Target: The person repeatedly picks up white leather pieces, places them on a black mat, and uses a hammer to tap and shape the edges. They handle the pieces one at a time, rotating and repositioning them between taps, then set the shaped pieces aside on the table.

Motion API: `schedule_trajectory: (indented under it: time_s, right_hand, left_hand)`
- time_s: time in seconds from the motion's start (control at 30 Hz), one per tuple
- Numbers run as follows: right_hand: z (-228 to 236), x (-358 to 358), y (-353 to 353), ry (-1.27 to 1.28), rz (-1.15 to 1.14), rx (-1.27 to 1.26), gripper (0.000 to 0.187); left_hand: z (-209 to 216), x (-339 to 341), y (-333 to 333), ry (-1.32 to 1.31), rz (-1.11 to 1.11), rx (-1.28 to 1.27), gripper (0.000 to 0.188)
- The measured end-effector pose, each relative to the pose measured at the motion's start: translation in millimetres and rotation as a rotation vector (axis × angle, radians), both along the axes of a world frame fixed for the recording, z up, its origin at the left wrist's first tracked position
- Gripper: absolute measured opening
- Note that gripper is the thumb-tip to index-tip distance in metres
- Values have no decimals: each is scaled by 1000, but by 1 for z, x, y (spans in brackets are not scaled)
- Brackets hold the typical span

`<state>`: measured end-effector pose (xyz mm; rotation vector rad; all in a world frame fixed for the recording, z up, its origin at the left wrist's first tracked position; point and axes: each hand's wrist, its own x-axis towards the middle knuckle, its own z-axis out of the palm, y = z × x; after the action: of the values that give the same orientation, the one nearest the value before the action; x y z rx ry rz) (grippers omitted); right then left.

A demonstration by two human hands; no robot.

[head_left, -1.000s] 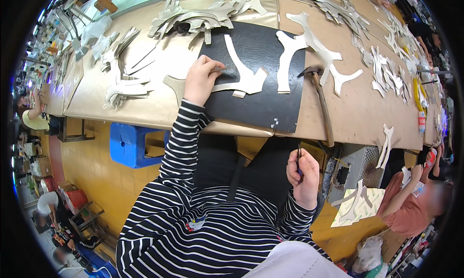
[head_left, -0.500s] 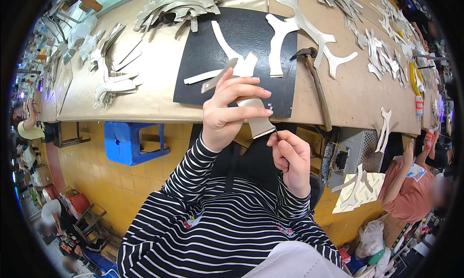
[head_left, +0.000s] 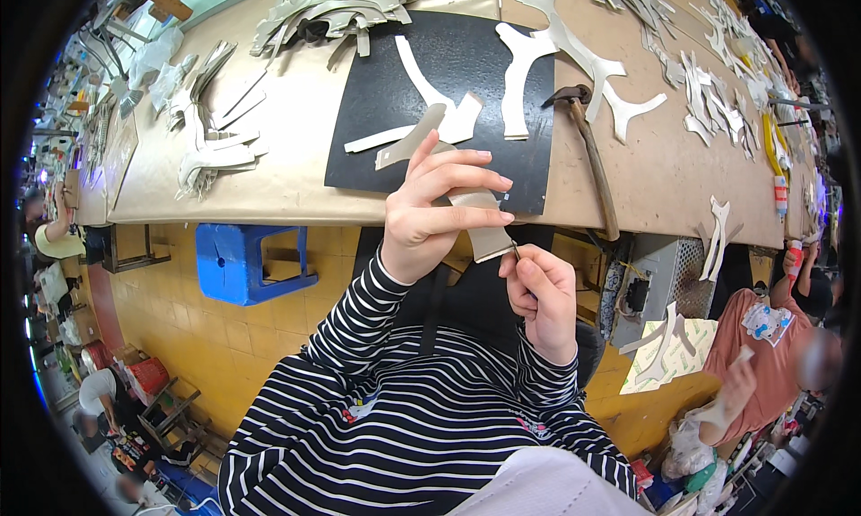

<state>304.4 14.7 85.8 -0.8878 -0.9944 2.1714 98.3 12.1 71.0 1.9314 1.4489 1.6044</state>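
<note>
Both hands meet at one thin tan cut-out piece (head_left: 466, 202), raised just off the near edge of the surface (head_left: 296, 170): the left hand (head_left: 430, 215) pinches its middle, and the right hand (head_left: 538, 292) is closed on a small dark tool (head_left: 513, 247) at its lower end. It looks light, flat and bendy — best gripped mid-length. Its long axis runs from lower right to upper left, narrow end pointing away over the black mat (head_left: 448, 85).

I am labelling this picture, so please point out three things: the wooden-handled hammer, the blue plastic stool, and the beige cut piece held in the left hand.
wooden-handled hammer (head_left: 595, 161): head view, on the middle of its handle.
blue plastic stool (head_left: 235, 256): head view, on its top.
beige cut piece (head_left: 489, 240): head view, on its lower wide end.
</note>
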Motion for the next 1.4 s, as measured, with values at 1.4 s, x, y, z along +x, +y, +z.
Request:
schedule_trajectory:
  time_s: [1.4]
  right_hand:
    - [-14,-5,10,20,-66,-74,31]
  left_hand:
    - [-14,-6,4,3,80,-28,27]
